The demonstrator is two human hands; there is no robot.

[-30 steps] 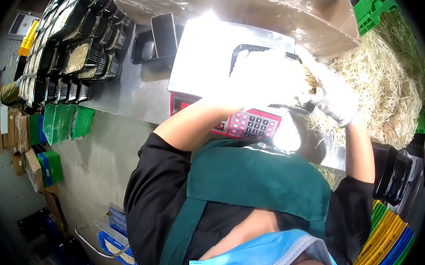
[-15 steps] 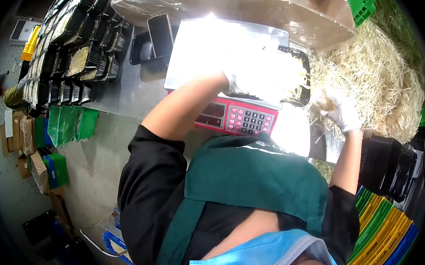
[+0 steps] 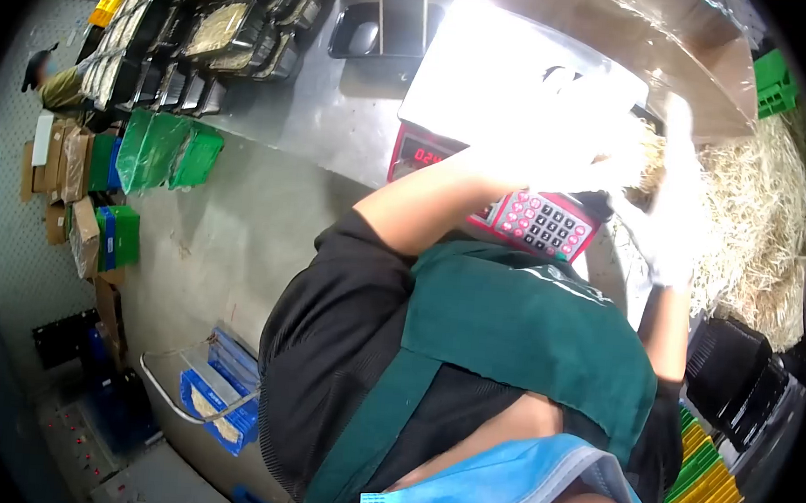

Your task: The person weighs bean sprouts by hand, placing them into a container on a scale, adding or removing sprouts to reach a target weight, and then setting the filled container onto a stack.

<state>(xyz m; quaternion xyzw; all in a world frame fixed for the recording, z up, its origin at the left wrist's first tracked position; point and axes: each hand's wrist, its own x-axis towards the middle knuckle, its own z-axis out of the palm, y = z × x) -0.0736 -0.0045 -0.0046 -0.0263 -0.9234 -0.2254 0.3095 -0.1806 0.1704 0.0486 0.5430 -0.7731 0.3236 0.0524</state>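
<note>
Strong glare whitens both my hands and the top of the scale (image 3: 462, 78), which has a red front with keypad and lit display. My left hand (image 3: 568, 165), in a pale glove, reaches over the scale's front edge, its fingers lost in the glare. To the right, my gloved right hand (image 3: 675, 210) has its fingers stretched out and its thumb apart. Between the hands shows a patch of pale bean sprouts (image 3: 650, 161); the black tray seen there earlier is mostly washed out. A large heap of sprouts (image 3: 760, 220) lies beside my right hand.
Stacked black trays of sprouts (image 3: 217, 33) stand at the left. A phone (image 3: 403, 18) leans by a small black tray (image 3: 348, 35). Behind the scale is a plastic-lined box (image 3: 615, 23). Empty black trays (image 3: 731, 377) sit low right. A person (image 3: 55, 82) is far left.
The view has swung, shifting the scene right. My right hand has left the sprout heap and come up beside the tray with fingers straightened. My left hand has moved toward the scale's right side.
</note>
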